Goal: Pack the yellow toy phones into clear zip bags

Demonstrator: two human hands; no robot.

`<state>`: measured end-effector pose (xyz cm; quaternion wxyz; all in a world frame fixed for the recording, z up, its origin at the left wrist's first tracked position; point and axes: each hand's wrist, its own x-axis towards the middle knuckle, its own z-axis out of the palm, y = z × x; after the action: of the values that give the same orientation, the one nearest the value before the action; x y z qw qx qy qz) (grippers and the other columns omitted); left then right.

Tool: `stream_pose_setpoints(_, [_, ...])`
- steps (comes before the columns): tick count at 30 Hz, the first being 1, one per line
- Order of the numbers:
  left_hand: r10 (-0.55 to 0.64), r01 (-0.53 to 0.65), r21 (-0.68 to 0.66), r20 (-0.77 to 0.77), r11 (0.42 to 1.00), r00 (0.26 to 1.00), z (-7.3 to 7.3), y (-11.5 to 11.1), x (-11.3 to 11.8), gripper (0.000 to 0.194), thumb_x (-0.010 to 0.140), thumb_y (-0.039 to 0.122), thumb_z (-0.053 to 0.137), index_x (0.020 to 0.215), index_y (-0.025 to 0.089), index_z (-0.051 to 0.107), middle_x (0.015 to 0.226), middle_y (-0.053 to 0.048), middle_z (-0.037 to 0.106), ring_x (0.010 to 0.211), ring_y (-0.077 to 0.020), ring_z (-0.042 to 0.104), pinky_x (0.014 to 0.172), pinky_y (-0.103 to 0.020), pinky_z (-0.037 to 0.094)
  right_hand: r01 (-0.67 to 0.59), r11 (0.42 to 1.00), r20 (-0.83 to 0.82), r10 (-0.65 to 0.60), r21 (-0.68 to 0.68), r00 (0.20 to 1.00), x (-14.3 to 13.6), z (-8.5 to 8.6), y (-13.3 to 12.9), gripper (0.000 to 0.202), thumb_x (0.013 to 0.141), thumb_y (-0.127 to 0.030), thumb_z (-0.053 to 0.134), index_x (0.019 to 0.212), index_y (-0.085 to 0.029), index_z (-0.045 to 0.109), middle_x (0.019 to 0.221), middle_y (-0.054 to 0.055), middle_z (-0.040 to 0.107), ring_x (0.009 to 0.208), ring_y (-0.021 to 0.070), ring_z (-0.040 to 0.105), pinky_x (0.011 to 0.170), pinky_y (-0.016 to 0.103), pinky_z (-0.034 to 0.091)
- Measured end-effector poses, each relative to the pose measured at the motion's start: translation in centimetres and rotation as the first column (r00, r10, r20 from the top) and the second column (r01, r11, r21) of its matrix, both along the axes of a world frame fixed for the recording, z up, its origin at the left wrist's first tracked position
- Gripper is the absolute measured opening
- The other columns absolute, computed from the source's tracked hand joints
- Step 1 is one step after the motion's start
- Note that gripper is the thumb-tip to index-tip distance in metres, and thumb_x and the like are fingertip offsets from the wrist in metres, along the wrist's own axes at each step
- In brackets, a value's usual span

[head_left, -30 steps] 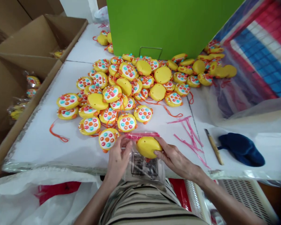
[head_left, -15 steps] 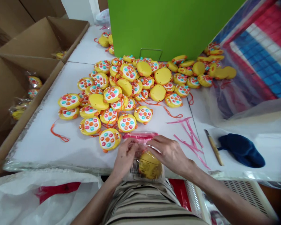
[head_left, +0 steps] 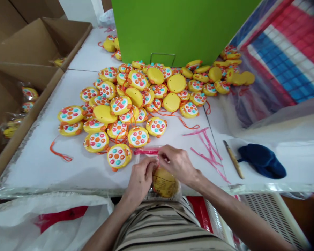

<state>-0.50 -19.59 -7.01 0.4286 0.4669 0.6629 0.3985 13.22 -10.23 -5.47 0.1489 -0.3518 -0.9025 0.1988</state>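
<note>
A clear plastic bag (head_left: pixel 178 195) with a yellow toy (head_left: pixel 165 183) inside lies at the table's front edge, close to my body. My left hand (head_left: pixel 142 176) pinches the bag's upper left part. At its top, near a pink strip (head_left: pixel 146 151), the fingers of my right hand (head_left: pixel 176 162) are closed on the bag. Just left of the bag sits a yellow turtle-like toy (head_left: pixel 118 156) with coloured dots. Behind it spreads a pile of similar toys (head_left: pixel 138 137), some face down, with orange cords.
Pink plastic strips (head_left: pixel 209 153), a wooden-handled knife (head_left: pixel 234 161) and a dark blue cloth item (head_left: pixel 261 162) lie on the right. Cardboard boxes (head_left: pixel 28 75) holding bagged toys stand on the left. A green panel (head_left: pixel 183 31) rises behind the pile.
My right hand has shifted left and slightly up along the bag's top, nearer my left hand. The whole view has moved slightly, so the table items appear further left.
</note>
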Motion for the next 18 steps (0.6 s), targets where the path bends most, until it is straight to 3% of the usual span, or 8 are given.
stream_pose_setpoints(4, [0.063,-0.062,-0.022,0.090,0.998,0.994,-1.1,-0.3,-1.0,0.022,0.086,0.032,0.044,0.085,0.018,0.061,0.077,-0.004,0.067,0.071,-0.0179,0.062,0.065,-0.027,0.049,0.353,0.934,0.048,-0.356,0.057,0.933,7.1,-1.7,3.1,0.011,0.079,-0.019,0.049,0.075,-0.018,0.059,0.069,0.002,0.064,0.061,0.0152,0.058,0.060,0.024,0.039])
stream_pose_setpoints(7, [0.073,-0.068,-0.032,0.189,0.997,0.979,-1.7,-0.4,-1.6,0.022,0.086,0.035,0.047,0.083,0.018,0.060,0.078,-0.003,0.066,0.074,-0.0183,0.062,0.068,-0.029,0.051,0.557,0.803,0.265,-0.595,0.211,0.759,13.7,-2.9,4.5,0.012,0.076,-0.025,0.051,0.072,-0.019,0.061,0.069,0.004,0.064,0.060,0.0183,0.057,0.052,0.026,0.033])
stream_pose_setpoints(9, [0.098,-0.081,-0.068,0.286,0.994,0.953,-1.8,-0.3,-1.6,0.023,0.085,0.038,0.049,0.083,0.018,0.059,0.079,-0.004,0.067,0.075,-0.0190,0.063,0.070,-0.031,0.052,0.608,0.760,0.419,-0.640,0.228,0.643,16.6,-3.0,4.3,0.015,0.077,-0.030,0.053,0.072,-0.021,0.063,0.068,0.004,0.065,0.060,0.0202,0.057,0.048,0.026,0.029])
stream_pose_setpoints(10, [0.117,-0.089,-0.097,0.340,0.991,0.933,-1.8,-0.3,-1.6,0.024,0.083,0.040,0.051,0.083,0.018,0.059,0.079,-0.004,0.067,0.074,-0.0193,0.064,0.070,-0.032,0.053,0.608,0.771,0.486,-0.612,0.190,0.624,17.2,-2.7,3.8,0.017,0.077,-0.033,0.054,0.069,-0.021,0.063,0.066,0.004,0.064,0.058,0.0206,0.057,0.048,0.026,0.029])
stream_pose_setpoints(11, [0.141,-0.098,-0.127,0.390,0.987,0.910,-1.8,-0.3,-1.5,0.024,0.082,0.041,0.053,0.083,0.018,0.059,0.079,-0.004,0.068,0.073,-0.0195,0.065,0.069,-0.032,0.054,0.590,0.797,0.524,-0.561,0.131,0.641,17.3,-2.4,3.2,0.019,0.077,-0.036,0.055,0.067,-0.021,0.063,0.064,0.004,0.064,0.057,0.0204,0.057,0.048,0.026,0.030])
stream_pose_setpoints(13, [0.181,-0.113,-0.173,0.446,0.978,0.877,-1.8,-0.4,-1.4,0.024,0.078,0.041,0.057,0.083,0.018,0.058,0.077,-0.004,0.068,0.071,-0.0196,0.065,0.067,-0.032,0.054,0.509,0.861,0.468,-0.449,-0.003,0.761,16.0,-1.5,1.9,0.018,0.077,-0.033,0.054,0.068,-0.022,0.064,0.068,0.003,0.065,0.057,0.0182,0.057,0.051,0.026,0.035])
stream_pose_setpoints(15, [0.207,-0.131,-0.193,0.453,0.972,0.867,-1.8,-0.6,-1.4,0.023,0.076,0.039,0.060,0.084,0.018,0.059,0.075,-0.003,0.068,0.072,-0.0192,0.065,0.066,-0.030,0.053,0.412,0.905,0.256,-0.376,-0.104,0.891,13.3,-0.6,0.8,0.017,0.078,-0.026,0.049,0.077,-0.021,0.065,0.080,0.003,0.067,0.060,0.0153,0.058,0.058,0.027,0.041])
stream_pose_setpoints(18, [0.217,-0.134,-0.205,0.466,0.970,0.858,-1.8,-0.7,-1.4,0.021,0.075,0.037,0.061,0.085,0.018,0.059,0.076,-0.002,0.067,0.073,-0.0186,0.065,0.065,-0.029,0.052,0.318,0.899,0.019,-0.328,-0.300,0.944,8.8,-0.3,0.1,0.020,0.081,-0.027,0.049,0.089,-0.020,0.066,0.080,0.002,0.067,0.058,0.0127,0.056,0.058,0.025,0.044])
